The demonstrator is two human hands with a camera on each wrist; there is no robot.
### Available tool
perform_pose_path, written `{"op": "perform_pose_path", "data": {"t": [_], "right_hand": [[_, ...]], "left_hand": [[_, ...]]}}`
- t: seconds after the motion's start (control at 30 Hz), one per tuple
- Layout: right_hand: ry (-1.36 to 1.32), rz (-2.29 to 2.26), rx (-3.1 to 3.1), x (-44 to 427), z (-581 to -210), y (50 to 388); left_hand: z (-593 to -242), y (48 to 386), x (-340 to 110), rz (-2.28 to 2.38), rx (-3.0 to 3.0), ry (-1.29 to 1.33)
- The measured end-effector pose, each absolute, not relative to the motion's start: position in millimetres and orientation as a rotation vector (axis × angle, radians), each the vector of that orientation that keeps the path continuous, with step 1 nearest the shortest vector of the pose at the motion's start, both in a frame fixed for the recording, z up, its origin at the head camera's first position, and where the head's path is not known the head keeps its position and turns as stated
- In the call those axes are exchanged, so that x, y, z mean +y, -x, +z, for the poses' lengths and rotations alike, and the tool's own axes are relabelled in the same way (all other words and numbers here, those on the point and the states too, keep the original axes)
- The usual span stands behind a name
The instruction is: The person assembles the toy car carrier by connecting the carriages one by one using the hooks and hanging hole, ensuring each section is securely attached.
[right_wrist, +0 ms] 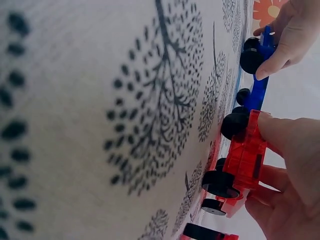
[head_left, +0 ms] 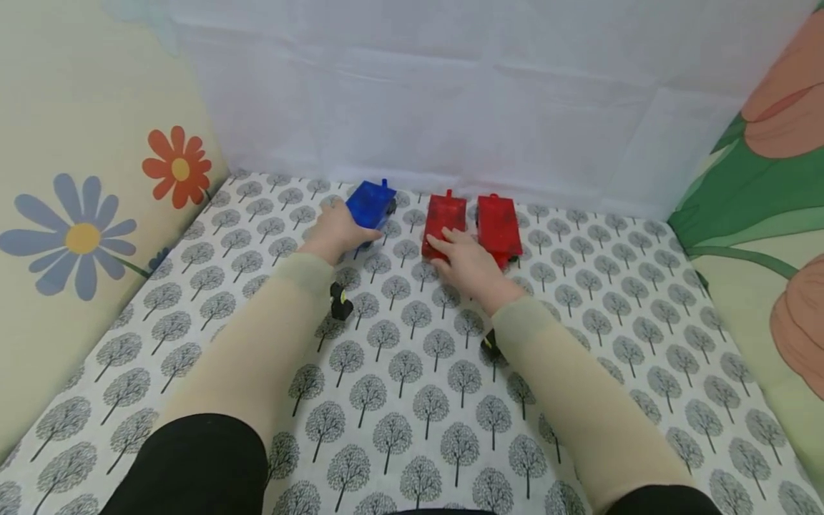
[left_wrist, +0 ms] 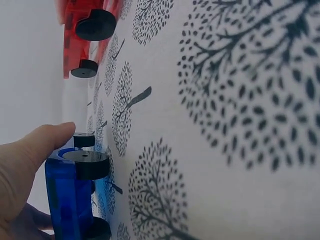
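In the head view my left hand (head_left: pixel 335 232) grips the near end of a translucent blue toy wagon (head_left: pixel 371 204) with black wheels. The left wrist view shows its thumb against one end of the blue wagon (left_wrist: pixel 67 195), the other fingers partly hidden behind it. My right hand (head_left: pixel 468 265) holds a translucent red toy wagon (head_left: pixel 445 214) by its near end. Seen from the right wrist, thumb and fingers lie on opposite sides of this red wagon (right_wrist: pixel 247 155). A second red wagon (head_left: pixel 498 225) stands just right of it, close to the right hand. Each wagon has a small tab at its far end.
A white cloth with a tree print (head_left: pixel 405 365) covers the surface. Behind the wagons hangs a plain white sheet (head_left: pixel 418 100). Flower-patterned panels (head_left: pixel 84 236) border the left and right sides. Small black devices (head_left: pixel 340 302) sit at both wrists.
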State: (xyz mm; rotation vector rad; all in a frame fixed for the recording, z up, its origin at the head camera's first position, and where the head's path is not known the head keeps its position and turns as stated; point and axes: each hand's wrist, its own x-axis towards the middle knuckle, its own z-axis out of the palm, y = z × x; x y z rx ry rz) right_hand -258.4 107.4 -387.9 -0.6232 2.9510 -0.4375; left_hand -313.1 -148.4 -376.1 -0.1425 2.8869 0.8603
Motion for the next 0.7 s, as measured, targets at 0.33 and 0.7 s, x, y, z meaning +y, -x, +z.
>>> {"op": "perform_pose_path", "data": {"t": [0.33,0.7], "right_hand": [[0.629,-0.433,2.951,100,-385,259],[0.637,-0.416,2.945,96,-388,262]], "left_hand": [[-373,311,-148,0.916,2.895,0.192],[-374,304,-156,0.938,2.902,0.102]]}}
